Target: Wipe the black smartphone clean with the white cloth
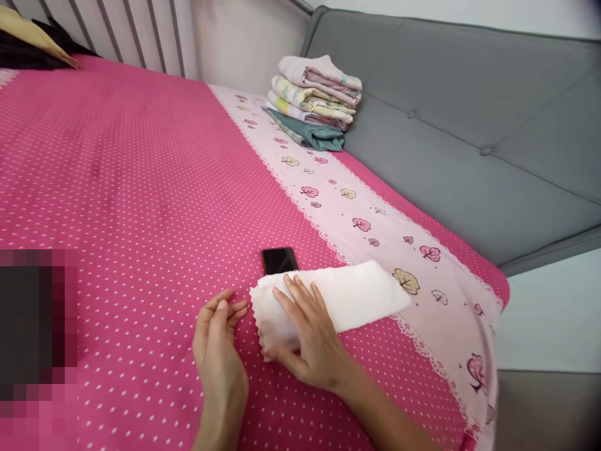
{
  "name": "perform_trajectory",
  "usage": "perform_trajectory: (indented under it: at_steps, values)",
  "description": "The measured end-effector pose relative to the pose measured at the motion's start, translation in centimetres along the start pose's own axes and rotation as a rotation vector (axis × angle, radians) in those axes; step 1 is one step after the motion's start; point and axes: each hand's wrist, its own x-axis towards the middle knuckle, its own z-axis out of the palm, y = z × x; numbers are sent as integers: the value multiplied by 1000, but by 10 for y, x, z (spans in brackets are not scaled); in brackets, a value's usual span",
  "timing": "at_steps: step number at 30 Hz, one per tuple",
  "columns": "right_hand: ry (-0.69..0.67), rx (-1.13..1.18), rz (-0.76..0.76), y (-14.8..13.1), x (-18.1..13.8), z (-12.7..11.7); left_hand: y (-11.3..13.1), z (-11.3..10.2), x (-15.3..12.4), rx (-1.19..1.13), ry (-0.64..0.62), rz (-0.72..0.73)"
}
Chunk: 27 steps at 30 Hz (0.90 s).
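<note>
Right hand (312, 341) pressed flat, fingers spread, on the near end of a folded white cloth (350, 297); thumb tucked under the cloth's near edge, so lightly pinching it rather than clenched. Left hand (218, 351) rested just beside the cloth's left edge, fingers curled loosely inward, holding nothing, fingertips apart from the fabric. Cloth lay as a long strip on the pink dotted bedsheet (117, 188), its far end reaching onto the pale tree-printed border (375, 219) and stopping short of the bed's right edge. Black phone (279, 260) lay face up touching the cloth's upper edge, partly covered. Stack of folded laundry (317, 100) sat well apart at the far corner against the grey padded headboard (469, 125). Wide stretch of bare sheet to the left and beyond the hands.
</note>
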Motion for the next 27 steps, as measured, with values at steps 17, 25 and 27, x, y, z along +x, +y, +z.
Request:
perform_trajectory:
  at_steps: [17, 25, 27]
  values:
    - [-79, 164, 72, 14, -5, 7, -1, -3, 0, 46, 6, -51]
    - [-29, 197, 80, 29, 42, 16, -5, -4, 2, 27, -18, -35]
    - [-14, 195, 89, 35, 60, 18, -7, -5, 3, 13, -16, -35]
